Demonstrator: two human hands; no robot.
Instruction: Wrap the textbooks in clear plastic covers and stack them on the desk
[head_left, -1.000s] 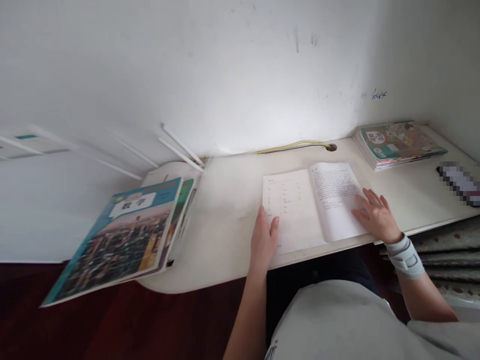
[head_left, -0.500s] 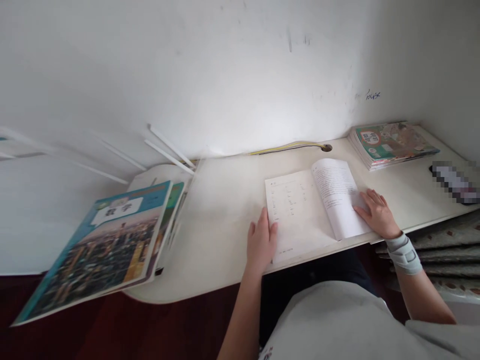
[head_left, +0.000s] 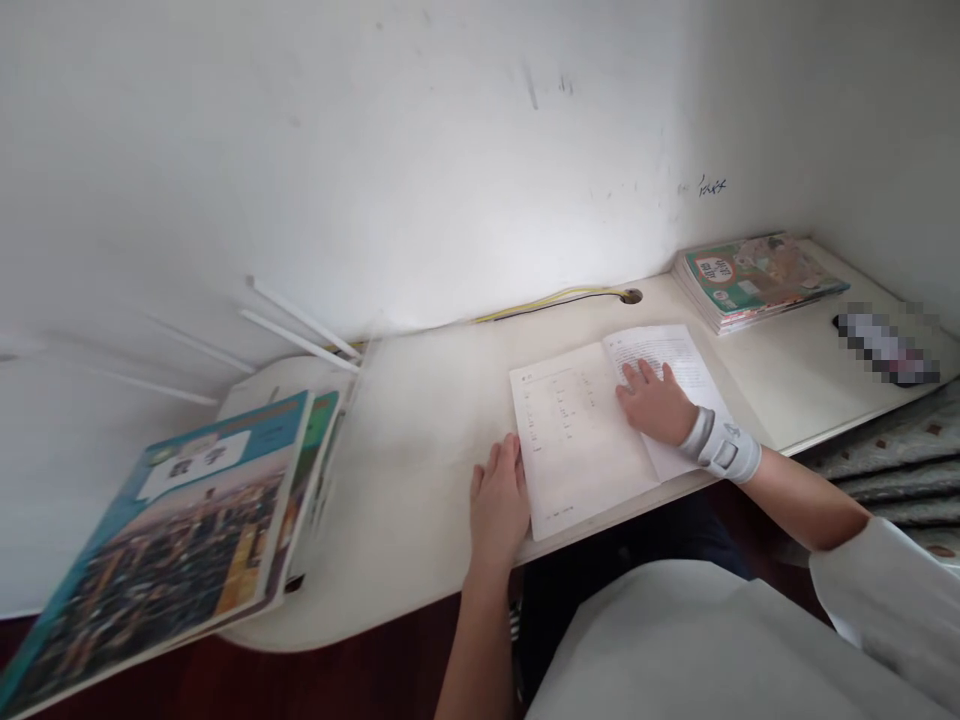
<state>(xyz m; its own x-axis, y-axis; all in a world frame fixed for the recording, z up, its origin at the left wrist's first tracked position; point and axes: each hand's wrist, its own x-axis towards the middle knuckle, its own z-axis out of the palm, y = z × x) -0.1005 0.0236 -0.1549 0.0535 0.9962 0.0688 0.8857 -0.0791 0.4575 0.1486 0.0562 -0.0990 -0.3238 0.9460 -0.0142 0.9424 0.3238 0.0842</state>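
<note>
An open book [head_left: 592,470] lies on the white desk [head_left: 420,500] near its front edge, handwriting-like marks on its left page and printed text on its right page. My left hand [head_left: 500,505] rests on the desk against the book's left edge, fingers stretched out. Across the right page, close to the fold, lies my right hand [head_left: 654,402], palm down with fingers spread; it covers part of the print. A pale grey wrist wrap [head_left: 724,447] is fastened around my right wrist.
Books with a city-skyline cover [head_left: 187,540] stand at the left by white rods [head_left: 300,325]. At the back right are a stack of books [head_left: 761,280] and a blurred-out phone-like object [head_left: 885,345]. Yellow and black cables [head_left: 555,300] run along the wall to a desk hole.
My right hand has moved left from the book's right edge onto the right page near the fold, and that page now lies flatter. My left hand stays by the left edge. The view has shifted slightly.
</note>
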